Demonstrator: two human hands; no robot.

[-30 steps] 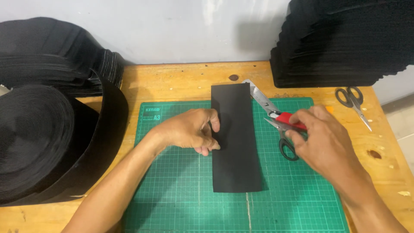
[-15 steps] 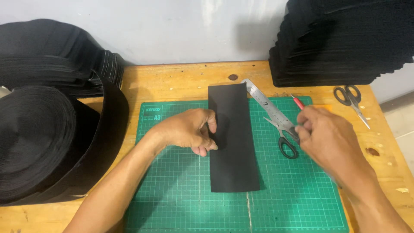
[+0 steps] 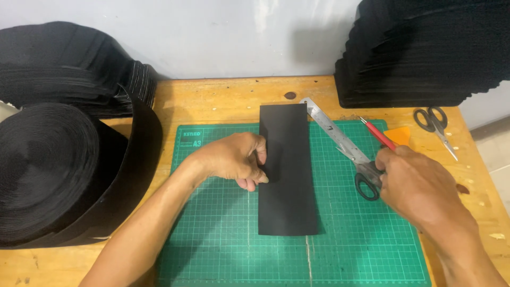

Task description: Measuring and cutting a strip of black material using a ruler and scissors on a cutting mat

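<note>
A black rectangular strip (image 3: 286, 170) lies lengthwise on the green cutting mat (image 3: 212, 250). My left hand (image 3: 236, 159) rests on its left edge, fingertips pressing it flat. My right hand (image 3: 419, 186) is at the mat's right side, fingers curled over the handles of black-handled scissors (image 3: 365, 180) that lie on the mat. Their blades lie alongside a steel ruler (image 3: 326, 125) set at a slant beside the strip. A red pen-like tool (image 3: 377, 133) pokes out from under my right fingers; whether they hold it is unclear.
A big roll of black webbing (image 3: 48, 170) fills the left of the wooden table (image 3: 223, 101), with more folded behind it. A tall stack of black cut pieces (image 3: 425, 53) stands back right. A second pair of scissors (image 3: 435, 125) and an orange scrap (image 3: 399, 134) lie at the right.
My right hand has brought the scissors down from above the strip onto the mat beside the ruler and slid slightly right. The left hand and strip have stayed put.
</note>
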